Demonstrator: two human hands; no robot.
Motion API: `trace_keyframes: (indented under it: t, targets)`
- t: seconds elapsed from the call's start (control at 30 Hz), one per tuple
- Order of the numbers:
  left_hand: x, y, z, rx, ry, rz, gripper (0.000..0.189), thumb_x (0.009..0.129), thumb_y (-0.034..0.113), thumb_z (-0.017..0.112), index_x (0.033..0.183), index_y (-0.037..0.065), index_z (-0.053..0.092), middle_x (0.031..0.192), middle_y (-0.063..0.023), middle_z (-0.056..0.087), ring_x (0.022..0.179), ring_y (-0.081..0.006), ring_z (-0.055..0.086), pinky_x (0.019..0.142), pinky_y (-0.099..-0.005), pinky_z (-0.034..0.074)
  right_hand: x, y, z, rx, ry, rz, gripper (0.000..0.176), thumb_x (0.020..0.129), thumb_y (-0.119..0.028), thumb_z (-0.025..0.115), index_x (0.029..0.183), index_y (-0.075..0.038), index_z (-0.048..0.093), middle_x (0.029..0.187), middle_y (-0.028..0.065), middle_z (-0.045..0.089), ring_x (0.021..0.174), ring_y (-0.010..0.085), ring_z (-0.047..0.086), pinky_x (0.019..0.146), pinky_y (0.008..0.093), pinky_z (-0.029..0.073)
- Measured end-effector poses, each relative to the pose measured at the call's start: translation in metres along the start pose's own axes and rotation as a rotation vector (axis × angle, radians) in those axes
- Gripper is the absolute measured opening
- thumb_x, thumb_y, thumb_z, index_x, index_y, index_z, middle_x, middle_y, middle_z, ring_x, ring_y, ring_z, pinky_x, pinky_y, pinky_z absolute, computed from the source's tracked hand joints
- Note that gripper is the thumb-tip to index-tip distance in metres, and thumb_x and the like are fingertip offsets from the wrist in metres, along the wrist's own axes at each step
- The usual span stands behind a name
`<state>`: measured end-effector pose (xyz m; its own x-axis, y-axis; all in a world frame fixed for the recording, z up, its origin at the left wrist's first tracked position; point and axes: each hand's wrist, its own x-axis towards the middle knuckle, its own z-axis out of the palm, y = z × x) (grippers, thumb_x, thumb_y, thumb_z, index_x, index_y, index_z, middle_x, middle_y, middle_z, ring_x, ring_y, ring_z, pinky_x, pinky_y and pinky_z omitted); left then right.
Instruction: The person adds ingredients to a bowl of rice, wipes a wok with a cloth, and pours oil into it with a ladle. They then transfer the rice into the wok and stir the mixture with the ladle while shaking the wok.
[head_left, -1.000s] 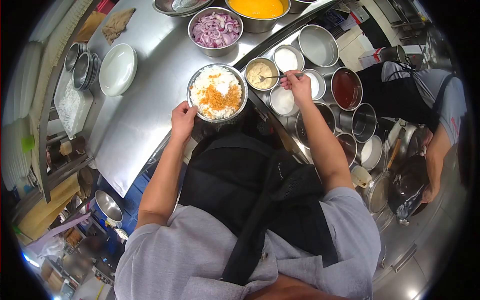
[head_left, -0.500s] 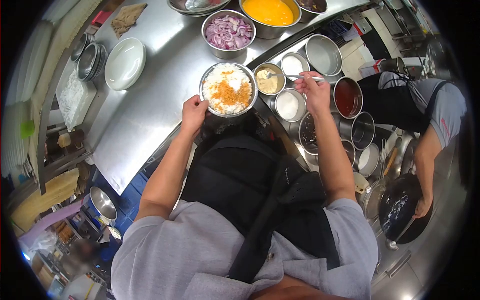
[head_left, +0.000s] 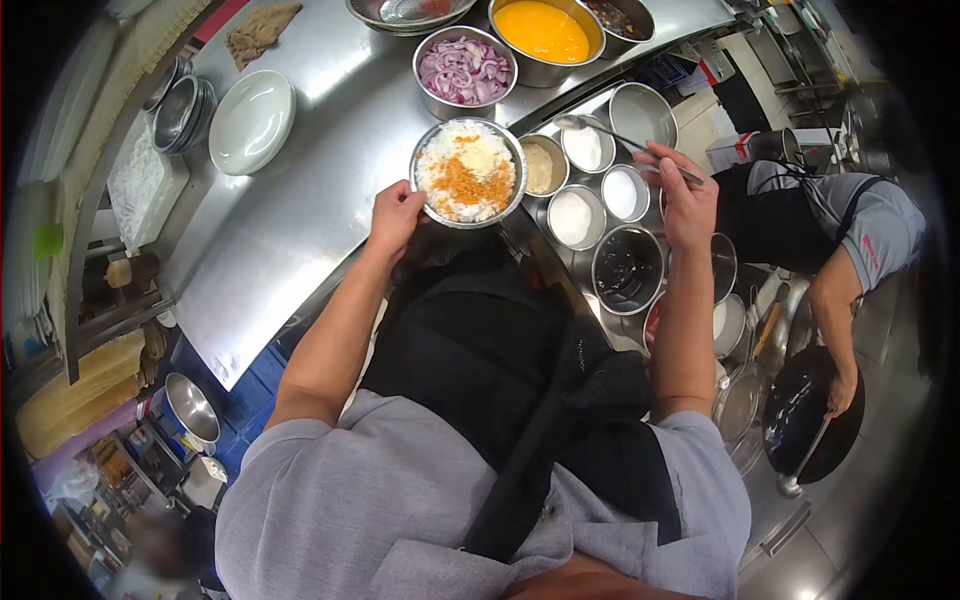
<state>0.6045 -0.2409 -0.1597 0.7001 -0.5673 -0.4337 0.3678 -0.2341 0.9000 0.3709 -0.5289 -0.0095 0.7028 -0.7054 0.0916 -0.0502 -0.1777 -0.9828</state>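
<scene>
My left hand (head_left: 397, 215) grips the rim of a metal bowl (head_left: 468, 222) at its lower left. White rice (head_left: 445, 150) fills the bowl, with orange granules (head_left: 462, 185) and a pale yellow powder (head_left: 487, 160) on top. In my right hand (head_left: 680, 195) is a long-handled metal spoon (head_left: 630, 143), its head over a container of white powder (head_left: 583, 148). Left of that stands a container of beige powder (head_left: 540, 168). Two more containers of white powder (head_left: 572, 218) (head_left: 624, 193) and one with dark contents (head_left: 628, 270) sit nearer me.
Sliced red onions (head_left: 464, 70) and yellow liquid (head_left: 545, 32) fill bowls at the back. White plates (head_left: 252, 122) and stacked metal bowls (head_left: 182, 115) lie left on the steel counter (head_left: 330, 130). At right, a co-worker's hand (head_left: 842, 395) holds a ladle in a wok (head_left: 800, 420).
My right hand and the spoon have moved right, away from the beige powder. Pale yellow powder now lies on the rice. The view has shifted slightly.
</scene>
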Motion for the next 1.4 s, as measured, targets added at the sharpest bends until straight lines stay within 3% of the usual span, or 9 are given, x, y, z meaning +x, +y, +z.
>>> trace_keyframes:
  t: [0.1, 0.23, 0.3, 0.47, 0.53, 0.77, 1.0, 1.2, 1.4]
  targets:
    - [-0.002, -0.002, -0.001, -0.006, 0.023, 0.017, 0.016, 0.085, 0.008, 0.058, 0.07, 0.006, 0.051, 0.069, -0.0017, 0.057, 0.059, -0.0092, 0.056, 0.058, -0.0251, 0.051, 0.003, 0.02, -0.023, 0.335, -0.1, -0.023, 0.032, 0.093, -0.012, 0.058, 0.116, 0.011, 0.059, 0.105, 0.0219, 0.066, 0.102, 0.0278, 0.064, 0.093, 0.0336, 0.048]
    - [-0.014, 0.007, 0.004, -0.079, 0.093, 0.0, 0.019, 0.085, 0.006, 0.058, 0.067, 0.006, 0.05, 0.066, -0.001, 0.056, 0.058, -0.0083, 0.055, 0.054, -0.0235, 0.049, -0.001, 0.119, -0.052, 0.431, -0.139, 0.219, 0.03, 0.093, -0.01, 0.057, 0.116, 0.008, 0.061, 0.105, 0.0185, 0.068, 0.101, 0.0243, 0.064, 0.094, 0.0331, 0.046]
    - [-0.016, 0.013, 0.007, -0.079, 0.116, 0.008, 0.019, 0.085, 0.006, 0.058, 0.068, 0.006, 0.05, 0.067, -0.0013, 0.057, 0.059, -0.0083, 0.056, 0.055, -0.0235, 0.049, 0.004, 0.126, -0.062, -0.156, -0.27, 0.134, 0.024, 0.092, -0.008, 0.057, 0.111, 0.005, 0.065, 0.102, 0.0132, 0.07, 0.099, 0.0196, 0.064, 0.093, 0.0298, 0.046]
    - [-0.028, 0.001, 0.004, -0.118, 0.178, 0.009, 0.015, 0.087, 0.008, 0.056, 0.073, 0.007, 0.052, 0.074, -0.0027, 0.059, 0.063, -0.0111, 0.059, 0.061, -0.0267, 0.053, 0.023, 0.137, -0.051, -0.15, -0.287, 0.067, 0.021, 0.091, -0.012, 0.058, 0.105, -0.001, 0.069, 0.095, 0.0107, 0.072, 0.091, 0.0192, 0.067, 0.084, 0.0304, 0.049]
    - [-0.03, -0.008, 0.002, -0.116, 0.208, 0.037, 0.014, 0.087, 0.008, 0.056, 0.075, 0.007, 0.052, 0.076, -0.0038, 0.061, 0.065, -0.0117, 0.06, 0.062, -0.0273, 0.054, 0.027, 0.139, -0.032, -0.716, -0.346, 0.107, 0.023, 0.088, -0.021, 0.061, 0.105, -0.007, 0.07, 0.094, 0.013, 0.071, 0.087, 0.0252, 0.068, 0.08, 0.0333, 0.051]
    - [-0.047, -0.008, 0.017, -0.128, 0.325, 0.044, 0.013, 0.085, 0.007, 0.057, 0.073, 0.007, 0.052, 0.071, -0.0011, 0.058, 0.063, -0.0089, 0.057, 0.059, -0.024, 0.052, 0.006, 0.18, -0.077, -0.536, -0.33, 0.1, 0.048, 0.082, -0.019, 0.068, 0.126, -0.009, 0.056, 0.09, 0.0149, 0.067, 0.082, 0.0257, 0.065, 0.077, 0.0343, 0.051]
    - [-0.041, -0.007, 0.013, -0.115, 0.216, 0.104, 0.016, 0.084, 0.005, 0.057, 0.07, 0.008, 0.049, 0.07, 0.0006, 0.054, 0.062, -0.0075, 0.054, 0.059, -0.0257, 0.055, -0.133, 0.175, -0.186, -0.395, -0.021, 0.355, 0.051, 0.083, -0.013, 0.067, 0.131, -0.006, 0.051, 0.072, 0.0006, 0.054, 0.064, 0.0098, 0.049, 0.059, 0.0261, 0.043]
    - [-0.036, -0.011, -0.006, -0.12, 0.013, 0.078, 0.016, 0.091, 0.013, 0.057, 0.077, 0.007, 0.05, 0.078, -0.003, 0.058, 0.073, -0.012, 0.06, 0.068, -0.0319, 0.057, -0.329, 0.157, -0.135, -0.44, 0.076, 0.765, 0.042, 0.086, -0.012, 0.063, 0.125, -0.003, 0.054, 0.074, 0.0044, 0.058, 0.06, 0.0117, 0.053, 0.056, 0.0273, 0.044]
    - [-0.049, -0.009, -0.036, -0.287, -0.158, -0.035, 0.017, 0.098, 0.018, 0.049, 0.106, 0.004, 0.049, 0.115, -0.0157, 0.06, 0.095, -0.027, 0.066, 0.075, -0.0353, 0.055, -0.502, 0.16, -0.062, -0.288, 0.088, 1.07, 0.039, 0.087, -0.011, 0.062, 0.124, -0.003, 0.053, 0.076, 0.0069, 0.061, 0.058, 0.0138, 0.057, 0.054, 0.0287, 0.047]
